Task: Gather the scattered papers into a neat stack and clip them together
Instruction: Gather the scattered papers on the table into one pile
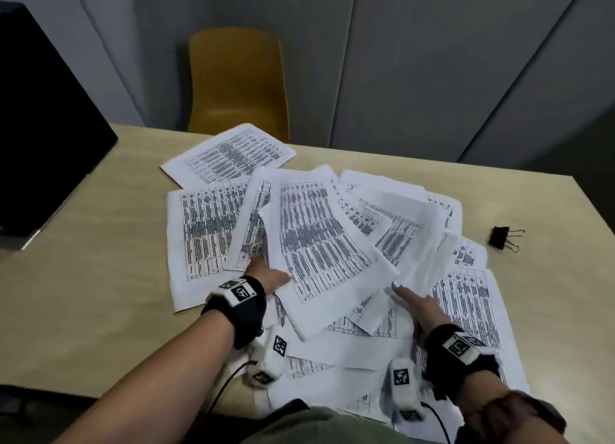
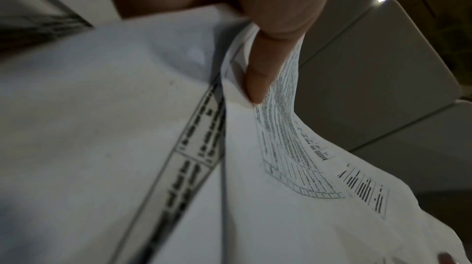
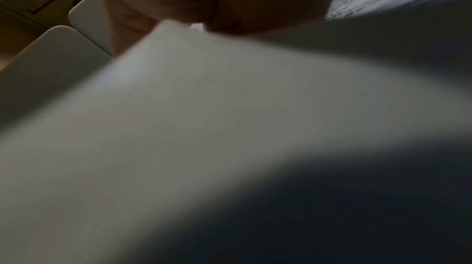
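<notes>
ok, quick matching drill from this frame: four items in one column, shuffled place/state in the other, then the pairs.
Items:
1. binder clip
2. chair
3. left hand
4. far sheet

Places/states:
A. behind the table's far edge
B. flat at the spread's far left corner
C. alone on bare table, right of the papers
D. holding lifted sheets

Pairs: 1-C, 2-A, 3-D, 4-B

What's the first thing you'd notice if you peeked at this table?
A big messy fan of printed papers spread across the middle of the wooden table, with the left hand and right hand lifting some sheets. A black binder clip waits alone at the right, and a yellow chair stands behind.
</notes>
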Available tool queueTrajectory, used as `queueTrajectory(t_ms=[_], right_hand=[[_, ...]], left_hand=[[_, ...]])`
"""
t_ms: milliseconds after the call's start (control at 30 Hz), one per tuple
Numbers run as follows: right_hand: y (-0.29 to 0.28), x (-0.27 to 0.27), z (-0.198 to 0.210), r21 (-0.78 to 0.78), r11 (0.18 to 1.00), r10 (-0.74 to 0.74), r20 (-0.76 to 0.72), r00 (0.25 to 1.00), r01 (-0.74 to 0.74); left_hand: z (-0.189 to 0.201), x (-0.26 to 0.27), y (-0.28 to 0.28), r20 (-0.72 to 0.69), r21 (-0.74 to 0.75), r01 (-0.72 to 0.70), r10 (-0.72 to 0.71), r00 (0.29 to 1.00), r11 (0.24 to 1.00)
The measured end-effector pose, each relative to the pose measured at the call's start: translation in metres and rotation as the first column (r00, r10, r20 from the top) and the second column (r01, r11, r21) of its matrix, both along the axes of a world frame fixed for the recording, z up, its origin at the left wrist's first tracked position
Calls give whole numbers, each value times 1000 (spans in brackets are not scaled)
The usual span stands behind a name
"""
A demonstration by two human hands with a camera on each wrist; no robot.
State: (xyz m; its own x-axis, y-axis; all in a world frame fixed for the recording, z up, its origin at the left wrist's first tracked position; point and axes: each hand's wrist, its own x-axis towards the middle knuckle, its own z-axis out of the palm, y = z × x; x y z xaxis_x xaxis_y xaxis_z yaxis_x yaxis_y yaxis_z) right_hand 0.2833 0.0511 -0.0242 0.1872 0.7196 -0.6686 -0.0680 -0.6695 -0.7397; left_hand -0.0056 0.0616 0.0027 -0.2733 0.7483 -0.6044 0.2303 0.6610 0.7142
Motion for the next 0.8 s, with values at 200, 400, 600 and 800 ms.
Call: queueTrajectory(t_ms=[200, 400, 600, 800], right_hand=[[-4, -6, 2, 21, 999, 43, 121, 992, -46], [-2, -10, 5, 52, 999, -10, 63, 998, 6], [27, -5, 22, 70, 998, -3, -1, 1000, 3], [52, -11, 8, -47, 996, -75, -10, 997, 75]], left_hand=[[-6, 8, 11, -4, -8, 115, -115, 993, 993], [8, -8, 23, 34, 110, 224, -229, 973, 968], [33, -68, 54, 30, 198, -48, 43, 999, 979], [13, -155, 106, -524, 175, 16, 79, 848, 984]])
